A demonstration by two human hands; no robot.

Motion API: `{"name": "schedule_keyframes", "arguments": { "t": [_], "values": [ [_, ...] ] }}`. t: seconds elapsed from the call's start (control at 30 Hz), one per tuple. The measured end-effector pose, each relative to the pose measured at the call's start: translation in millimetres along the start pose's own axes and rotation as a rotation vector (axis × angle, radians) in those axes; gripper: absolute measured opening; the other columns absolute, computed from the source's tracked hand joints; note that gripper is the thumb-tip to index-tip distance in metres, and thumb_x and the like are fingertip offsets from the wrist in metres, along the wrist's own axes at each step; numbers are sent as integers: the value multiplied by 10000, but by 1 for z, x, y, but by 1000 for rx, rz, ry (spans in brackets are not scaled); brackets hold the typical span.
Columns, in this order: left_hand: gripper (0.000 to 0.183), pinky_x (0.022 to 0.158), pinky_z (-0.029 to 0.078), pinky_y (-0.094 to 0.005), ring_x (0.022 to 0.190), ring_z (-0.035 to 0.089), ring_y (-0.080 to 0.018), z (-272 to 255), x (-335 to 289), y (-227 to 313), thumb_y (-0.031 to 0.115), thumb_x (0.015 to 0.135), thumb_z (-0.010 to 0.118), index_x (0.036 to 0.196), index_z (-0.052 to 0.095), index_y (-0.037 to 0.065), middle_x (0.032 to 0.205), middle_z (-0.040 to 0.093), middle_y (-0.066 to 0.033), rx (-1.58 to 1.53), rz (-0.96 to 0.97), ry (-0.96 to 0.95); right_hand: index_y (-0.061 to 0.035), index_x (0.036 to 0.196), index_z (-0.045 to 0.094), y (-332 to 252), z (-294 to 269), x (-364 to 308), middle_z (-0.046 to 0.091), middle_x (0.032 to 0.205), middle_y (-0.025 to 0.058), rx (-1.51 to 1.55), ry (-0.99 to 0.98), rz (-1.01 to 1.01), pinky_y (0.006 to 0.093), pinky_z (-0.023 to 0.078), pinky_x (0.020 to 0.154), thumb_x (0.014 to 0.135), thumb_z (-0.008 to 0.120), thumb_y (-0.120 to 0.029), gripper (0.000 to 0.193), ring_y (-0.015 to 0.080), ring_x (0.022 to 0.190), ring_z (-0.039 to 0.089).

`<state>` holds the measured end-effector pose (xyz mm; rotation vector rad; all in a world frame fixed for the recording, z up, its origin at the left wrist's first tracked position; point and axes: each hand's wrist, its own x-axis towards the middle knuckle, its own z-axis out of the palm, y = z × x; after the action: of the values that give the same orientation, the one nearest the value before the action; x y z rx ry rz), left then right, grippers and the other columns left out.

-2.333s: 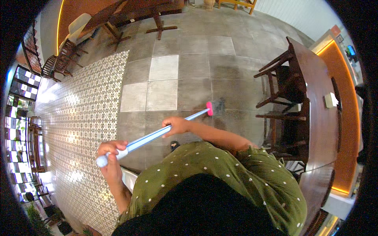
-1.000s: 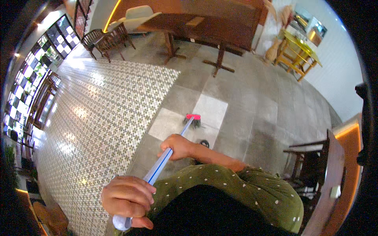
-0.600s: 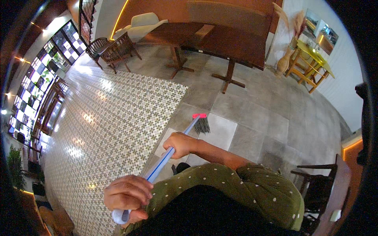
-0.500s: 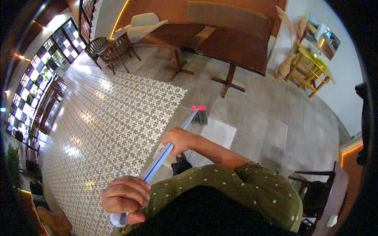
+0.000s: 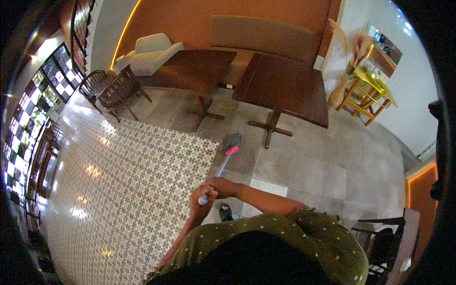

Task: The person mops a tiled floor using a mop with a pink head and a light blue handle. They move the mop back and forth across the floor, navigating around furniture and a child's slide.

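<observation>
A broom with a pale blue-white handle (image 5: pixel 221 167) reaches away from me, its pink head (image 5: pixel 232 151) and dark bristles (image 5: pixel 232 139) over the grey tiles beside the patterned floor. My left hand (image 5: pixel 200 198) is closed round the top end of the handle, close to my body. Just beyond it, my right hand (image 5: pixel 217 186) grips the shaft, its fingers partly hidden behind the left hand. The bristles point away from me and look slightly blurred; whether they touch the floor I cannot tell.
Two dark wooden tables (image 5: pixel 280 90) stand ahead, with a cushioned bench behind and wooden chairs (image 5: pixel 121 90) at the left. A vase (image 5: pixel 338 92) and a yellow wooden stand (image 5: pixel 373 88) are at the far right. Another chair (image 5: pixel 384 242) is at lower right. My sandalled foot (image 5: pixel 225 212) shows below.
The broom head has swung from bristles toward me to bristles pointing away. My left hand has moved forward and right, up to the right hand, and the handle stands more foreshortened.
</observation>
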<state>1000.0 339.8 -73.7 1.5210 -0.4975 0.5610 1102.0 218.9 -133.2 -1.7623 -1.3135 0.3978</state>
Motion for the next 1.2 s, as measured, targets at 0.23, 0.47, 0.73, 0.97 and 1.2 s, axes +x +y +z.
{"name": "schedule_keyframes", "arguments": {
  "t": [0.23, 0.47, 0.73, 0.97, 1.2],
  "values": [
    [130, 874, 498, -422, 912, 647, -294, -1, 18, -61, 11, 855, 690, 952, 610, 40, 935, 665, -139, 114, -203, -54, -82, 878, 597, 111, -10, 6, 615, 837, 142, 43, 213, -63, 441, 456, 708, 732, 702, -214, 223, 369, 805, 600],
    [264, 911, 481, -437, 778, 556, -191, -8, 92, -60, 216, 990, 544, 797, 528, 36, 806, 565, -76, 113, -374, 381, -140, 837, 637, 185, -21, 72, 640, 816, 113, -220, 63, 342, 495, 500, 689, 757, 741, -368, 263, 354, 799, 635],
    [255, 867, 525, -451, 692, 545, -162, 22, 96, -55, 167, 979, 516, 763, 532, 31, 689, 531, -54, 54, -429, 391, -129, 785, 676, 147, -46, 32, 665, 851, 124, -338, 110, 470, 488, 524, 774, 746, 710, -352, 230, 336, 915, 643],
    [240, 885, 524, -445, 791, 624, -224, 124, 60, -52, 167, 971, 526, 819, 591, -7, 778, 594, -90, -29, -500, 66, -191, 894, 687, 120, -70, -145, 669, 1013, 81, -366, 12, 807, 587, 451, 871, 771, 685, -391, 235, 306, 1079, 593],
    [133, 910, 489, -344, 1002, 656, -226, 283, -11, -72, 113, 928, 623, 1014, 661, 19, 1042, 698, -113, -55, -529, -647, -149, 913, 673, 114, -76, -399, 664, 1002, 76, -402, 169, 1074, 544, 467, 893, 718, 701, -358, 287, 331, 1045, 589]
  ]
}}
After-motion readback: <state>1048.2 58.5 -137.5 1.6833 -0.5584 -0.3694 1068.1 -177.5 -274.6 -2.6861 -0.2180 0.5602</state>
